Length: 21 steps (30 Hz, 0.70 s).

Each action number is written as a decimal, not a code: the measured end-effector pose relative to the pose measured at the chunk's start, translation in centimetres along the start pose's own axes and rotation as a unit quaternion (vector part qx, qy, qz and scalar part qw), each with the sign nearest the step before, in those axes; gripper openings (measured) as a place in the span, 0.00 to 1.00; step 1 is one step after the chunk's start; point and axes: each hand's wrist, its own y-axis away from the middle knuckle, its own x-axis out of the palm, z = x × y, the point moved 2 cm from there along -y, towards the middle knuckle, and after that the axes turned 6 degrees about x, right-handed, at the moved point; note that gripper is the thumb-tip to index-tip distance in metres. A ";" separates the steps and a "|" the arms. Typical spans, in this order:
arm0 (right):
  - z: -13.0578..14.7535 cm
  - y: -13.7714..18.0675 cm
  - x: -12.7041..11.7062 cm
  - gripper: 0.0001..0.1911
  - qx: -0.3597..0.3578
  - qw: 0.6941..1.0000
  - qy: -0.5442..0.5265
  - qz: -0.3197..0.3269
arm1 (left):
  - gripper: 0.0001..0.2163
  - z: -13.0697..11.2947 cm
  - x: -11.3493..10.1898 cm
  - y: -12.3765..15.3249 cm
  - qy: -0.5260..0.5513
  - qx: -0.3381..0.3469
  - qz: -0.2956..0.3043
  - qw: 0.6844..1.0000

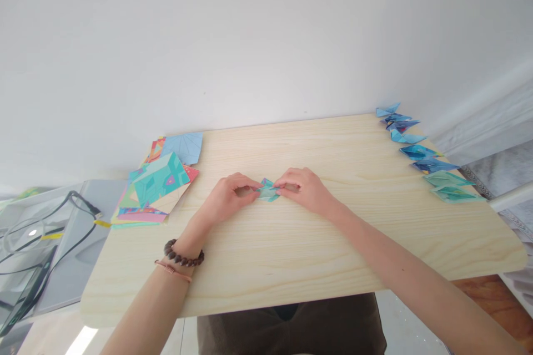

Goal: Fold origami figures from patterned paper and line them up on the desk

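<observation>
Your two forearms reach up from the bottom edge of the view onto a pale wooden table (291,266); the left wrist wears a dark beaded bracelet (183,256) and a thin pink cord. Near the middle of the tabletop, your left hand (227,199) and right hand (306,188) meet over a small teal folded paper (267,191). Each hand pinches one end of it between thumb and fingertips, both closed on the paper, with it lying low on or just above the wood (contact with the surface is too small to tell). Holding it at both ends likely keeps it flat and steady while a crease is pressed.

That piece is longer than it is wide. Its long axis runs left to right across the table, roughly parallel to the near edge, one end aimed at each hand.

To your left, a loose stack of patterned paper sheets (160,183) sits at the table's edge, within easy reach of the left hand. Along the far right edge, a row of finished folded pieces (420,152) in blues and teals lies well apart from your hands, probably set aside out of the way. Beyond the left edge, cables (79,205) rest on a grey surface.
</observation>
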 end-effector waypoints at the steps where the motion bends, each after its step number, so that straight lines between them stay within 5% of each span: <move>1: -0.1 0.1 0.1 0.07 -0.006 1.000 0.000 -0.003 | 0.08 0.1 0.1 -0.1 -0.006 -0.005 -0.006 1.000; 13: -0.3 0.5 -0.5 0.11 -0.155 0.987 0.039 0.023 | 0.13 0.0 0.1 0.9 -0.102 0.170 0.023 0.980; 21: 0.0 1.2 -0.4 0.14 -0.200 0.968 0.153 0.019 | 0.16 -0.3 -0.1 1.3 -0.170 0.193 0.052 0.965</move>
